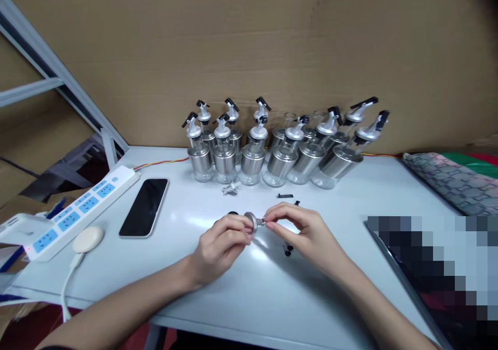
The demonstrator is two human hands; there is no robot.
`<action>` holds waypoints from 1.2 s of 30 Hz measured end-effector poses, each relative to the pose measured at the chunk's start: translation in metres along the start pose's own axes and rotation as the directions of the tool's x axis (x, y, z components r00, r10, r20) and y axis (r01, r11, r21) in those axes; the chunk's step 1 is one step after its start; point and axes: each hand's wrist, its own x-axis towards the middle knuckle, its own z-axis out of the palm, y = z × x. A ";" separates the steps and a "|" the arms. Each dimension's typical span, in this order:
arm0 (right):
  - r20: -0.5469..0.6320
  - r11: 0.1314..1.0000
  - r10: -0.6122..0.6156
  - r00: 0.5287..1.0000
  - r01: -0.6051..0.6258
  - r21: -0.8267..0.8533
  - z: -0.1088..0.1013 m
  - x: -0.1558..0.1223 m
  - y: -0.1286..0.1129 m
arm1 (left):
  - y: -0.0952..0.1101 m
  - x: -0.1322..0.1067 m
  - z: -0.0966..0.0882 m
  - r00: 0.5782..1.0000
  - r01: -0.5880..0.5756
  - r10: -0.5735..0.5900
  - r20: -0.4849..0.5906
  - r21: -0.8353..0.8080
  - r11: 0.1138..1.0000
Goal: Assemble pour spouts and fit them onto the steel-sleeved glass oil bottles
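My left hand [225, 243] is closed around a silver pourer spout [253, 222], its round base between thumb and fingers and its narrow end facing right. At that narrow end, the thumb and index finger of my right hand [301, 228] pinch together on the tip. Whether a separate small part is between them I cannot tell. Small black pieces [288, 250] lie under my right hand. A thin black lever [285, 196] and another silver spout [231, 188] rest on the table beyond my hands. Black round parts [232, 213] are partly hidden behind my left hand.
Several glass bottles with steel sleeves [252, 161] stand at the back, most topped with black-levered pourers. A phone [143, 207], a power strip [83, 210] and a round white charger [88, 239] lie left. A dark, partly pixelated panel [404, 272] is at right.
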 end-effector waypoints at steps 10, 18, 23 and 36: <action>0.045 0.996 -0.009 0.999 0.005 0.093 0.004 0.001 0.002 | 0.000 -0.005 0.001 0.997 0.031 -0.030 0.065 -0.010 0.999; 0.005 0.998 0.000 1.000 0.000 0.057 0.001 0.001 -0.002 | -0.002 -0.004 0.000 0.987 0.000 -0.014 0.162 0.084 0.996; 0.001 0.988 0.117 0.993 -0.116 0.098 -0.011 0.002 -0.005 | -0.006 -0.005 0.000 0.975 0.043 -0.098 0.199 0.266 0.963; 0.322 0.981 0.183 0.929 -0.153 -0.117 -0.032 -0.002 -0.002 | -0.009 -0.003 -0.001 0.926 -0.113 -0.016 0.376 0.317 0.942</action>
